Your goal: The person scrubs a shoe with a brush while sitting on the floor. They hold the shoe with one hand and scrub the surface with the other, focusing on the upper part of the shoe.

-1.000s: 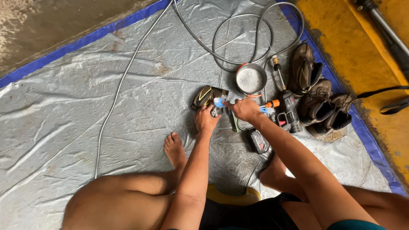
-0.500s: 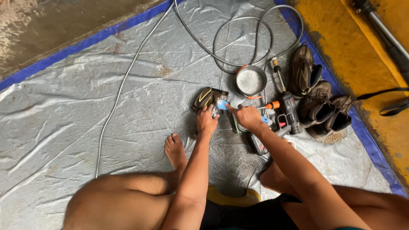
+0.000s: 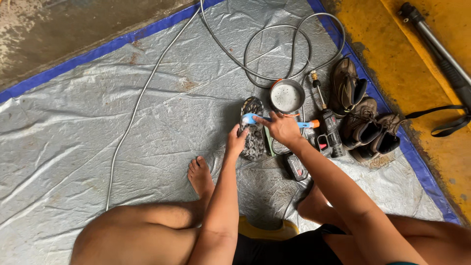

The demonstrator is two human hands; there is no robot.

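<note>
The shoe (image 3: 253,128) lies sole-up on the grey tarp (image 3: 98,122), just in front of the seated person's bare foot (image 3: 200,174). The left hand (image 3: 237,143) presses against the near, left edge of the shoe, with the fingers curled onto the sole; this grip braces the shoe so that the tread faces upward and stays put under pressure. The right hand (image 3: 283,128) is closed around the handle of a blue brush (image 3: 255,118) with an orange end, and the brush head rests on the upper part of the sole. The brush lies across the shoe, which suits a sideways stroke over the tread.

A round metal bowl (image 3: 287,95) stands just beyond the right hand, within easy reach of the brush. A hose (image 3: 274,54) loops on the tarp behind the bowl, and its brass nozzle (image 3: 318,88) lies beside the bowl. Three brown shoes (image 3: 363,120) are grouped to the right, near the blue tarp border. Small dark devices (image 3: 314,152) lie under and beside the right forearm, close to the shoe; they crowd the space to its right. A black strap (image 3: 441,122) and a metal pole (image 3: 436,44) lie on the yellow floor, well apart.
</note>
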